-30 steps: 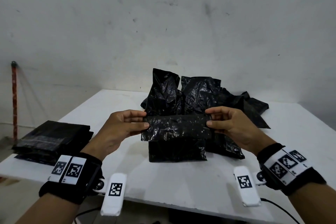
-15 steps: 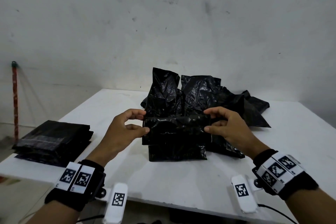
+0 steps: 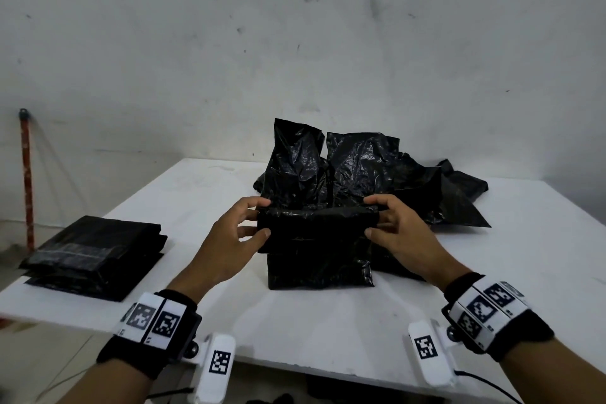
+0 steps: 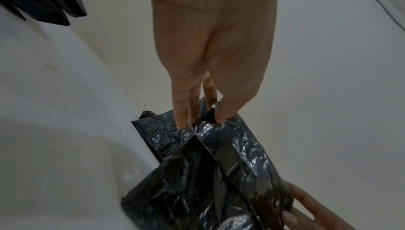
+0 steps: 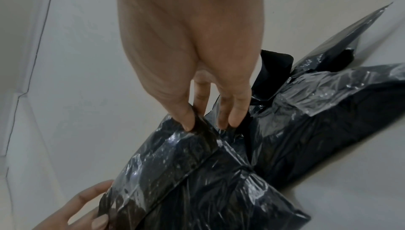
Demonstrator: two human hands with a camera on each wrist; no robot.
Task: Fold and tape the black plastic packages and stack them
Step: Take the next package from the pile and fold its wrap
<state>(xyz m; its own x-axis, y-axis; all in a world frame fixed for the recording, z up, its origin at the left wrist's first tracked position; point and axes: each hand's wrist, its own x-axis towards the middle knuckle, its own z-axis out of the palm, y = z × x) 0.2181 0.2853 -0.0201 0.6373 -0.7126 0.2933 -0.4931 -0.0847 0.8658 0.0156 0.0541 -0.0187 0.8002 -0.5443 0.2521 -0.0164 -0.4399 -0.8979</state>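
Observation:
A black plastic package (image 3: 319, 249) stands on the white table (image 3: 328, 318) in front of me, its top flap (image 3: 316, 229) folded over toward me. My left hand (image 3: 254, 218) pinches the flap's left end between thumb and fingers, and the left wrist view shows the same pinch on the flap (image 4: 236, 148). My right hand (image 3: 377, 215) pinches the right end; in the right wrist view thumb and fingers clamp the folded edge (image 5: 197, 140). A flat stack of folded black packages (image 3: 95, 249) lies at the table's left front corner.
Behind the held package, a heap of loose crumpled black bags (image 3: 377, 174) covers the table's middle and back right. A red pole (image 3: 27, 174) leans on the wall at far left. The table's front edge is close to my wrists.
Both hands have rolled the package's top flap further down and toward me, making the fold tighter. My wrists have moved slightly forward. The package's base has stayed in place.

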